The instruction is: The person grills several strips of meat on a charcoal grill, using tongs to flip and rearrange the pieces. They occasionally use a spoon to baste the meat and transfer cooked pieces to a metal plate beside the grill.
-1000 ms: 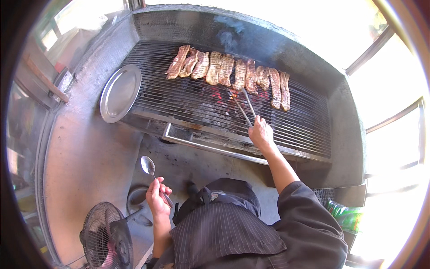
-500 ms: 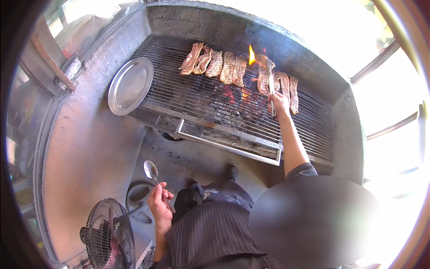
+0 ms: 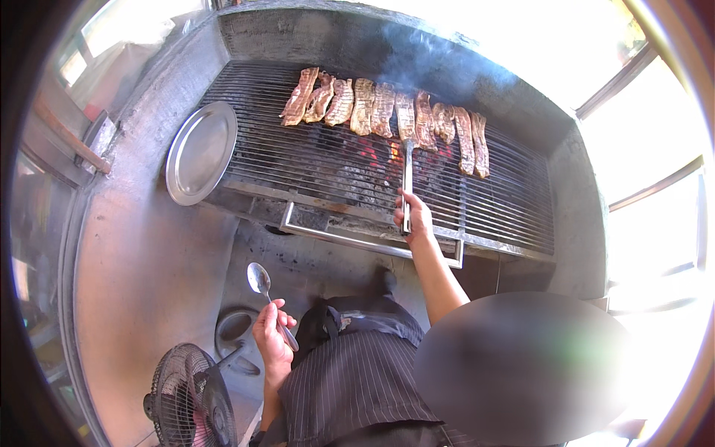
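Several long strips of browned meat lie side by side in a row across the far half of the grill grate. My right hand is closed around metal tongs over the grate. Their far end meets the near end of one meat strip near the middle of the row; whether they pinch it I cannot tell. Low in front of my body, my left hand grips a metal spoon by its handle, bowl upward and away from me.
An oval metal platter rests at the grill's left end. Coals glow beneath the grate, and smoke rises at the back wall. A metal bar handle runs along the grill's front. At lower left stands a black fan.
My right hand and the tongs have moved left and toward me. The tall flame has gone, and meat strips now fill the gap in the row. My left hand still holds the spoon.
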### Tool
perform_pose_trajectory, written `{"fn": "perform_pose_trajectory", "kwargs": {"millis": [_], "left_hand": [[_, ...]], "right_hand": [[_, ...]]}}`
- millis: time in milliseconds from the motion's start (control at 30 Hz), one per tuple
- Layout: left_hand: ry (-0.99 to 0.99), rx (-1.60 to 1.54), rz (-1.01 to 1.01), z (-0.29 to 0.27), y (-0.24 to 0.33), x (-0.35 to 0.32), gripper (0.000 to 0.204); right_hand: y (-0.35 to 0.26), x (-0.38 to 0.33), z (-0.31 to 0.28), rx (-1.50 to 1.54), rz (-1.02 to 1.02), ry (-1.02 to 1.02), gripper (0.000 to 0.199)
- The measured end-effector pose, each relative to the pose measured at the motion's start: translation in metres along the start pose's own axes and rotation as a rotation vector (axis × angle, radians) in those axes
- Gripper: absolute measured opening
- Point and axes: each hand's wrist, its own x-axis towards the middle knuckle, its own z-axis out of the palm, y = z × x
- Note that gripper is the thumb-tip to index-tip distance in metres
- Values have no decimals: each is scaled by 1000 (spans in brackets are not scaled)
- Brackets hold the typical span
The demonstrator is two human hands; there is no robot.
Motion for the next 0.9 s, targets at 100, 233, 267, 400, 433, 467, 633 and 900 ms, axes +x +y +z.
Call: {"fn": "perform_pose_trajectory", "kwargs": {"millis": [100, 233, 267, 400, 433, 467, 633, 900], "left_hand": [[-23, 22, -19, 6, -1, 1, 27], [-38, 56, -27, 7, -1, 1, 27], [-44, 57, -25, 7, 1, 0, 27], [-8, 32, -9, 4, -2, -2, 27], [0, 25, -12, 0, -3, -3, 27], [-1, 16, -17, 0, -4, -3, 27], [-16, -6, -23, 1, -3, -2, 27], [-5, 2, 10, -5, -3, -6, 27]], "right_hand": [[4, 17, 23, 58, -68, 9, 24], [12, 24, 46, 132, -39, 62, 20], [15, 18, 46, 143, -24, 41, 21], [19, -3, 25, 94, -4, 29, 27], [18, -10, 23, 73, -1, 34, 28], [14, -13, 16, 97, 12, -17, 29], [-14, 18, -1, -288, -152, 89, 19], [-180, 11, 33, -1818, -724, 200, 20]]}}
